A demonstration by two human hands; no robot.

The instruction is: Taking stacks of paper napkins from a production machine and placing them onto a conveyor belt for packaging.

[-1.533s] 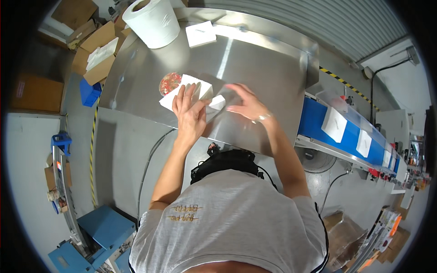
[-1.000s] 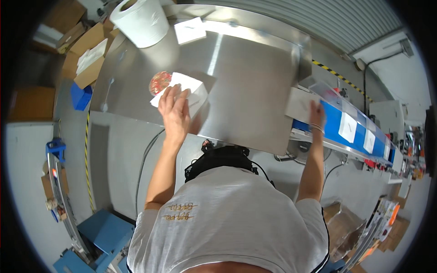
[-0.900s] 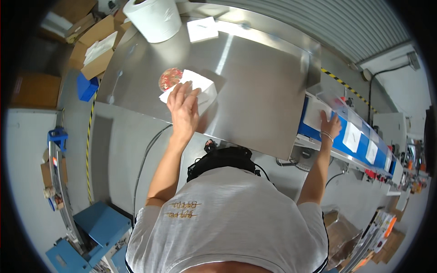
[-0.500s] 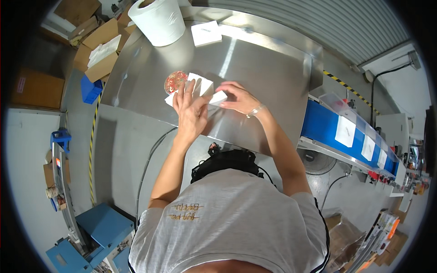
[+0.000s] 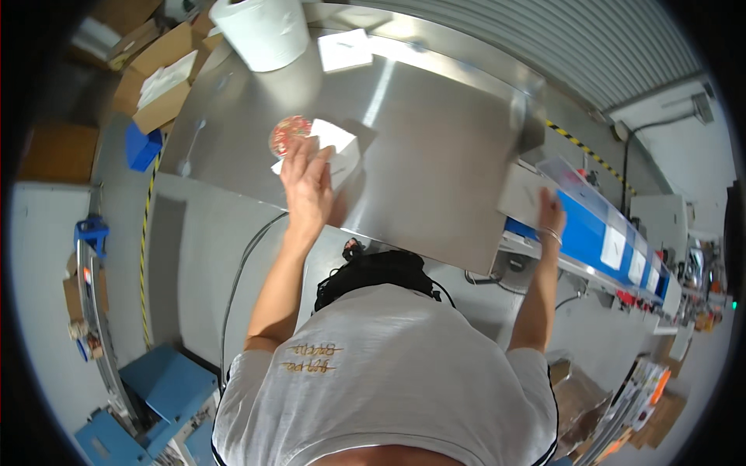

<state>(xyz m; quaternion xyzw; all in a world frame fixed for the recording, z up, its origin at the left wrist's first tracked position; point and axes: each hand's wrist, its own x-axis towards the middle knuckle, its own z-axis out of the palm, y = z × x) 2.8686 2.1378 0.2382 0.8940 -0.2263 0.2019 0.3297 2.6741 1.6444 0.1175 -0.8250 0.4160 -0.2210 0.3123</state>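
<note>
My left hand (image 5: 307, 186) lies over the near left side of a small white box (image 5: 339, 140) on the steel table, fingers close together and gripping it. Part of the box is hidden under the fingers. Against its left side is a round, red patterned piece (image 5: 289, 130), partly covered by white card. Over at the table's right edge, my right hand (image 5: 551, 213) is closed on the right end of a flat white box (image 5: 524, 193). This box is blurred and reaches from the table's edge over the start of the blue conveyor belt (image 5: 579, 225).
Several white packets (image 5: 613, 247) lie along the belt beside a clear guard. A big white roll (image 5: 260, 35) and another white packet (image 5: 345, 50) stand at the table's (image 5: 443, 132) back. An open carton (image 5: 159, 85) and a blue bin (image 5: 143, 147) are at the left.
My right hand has swung from beside my left hand to the conveyor, carrying a flat white box. My left hand stays at the white box. The view has shifted slightly.
</note>
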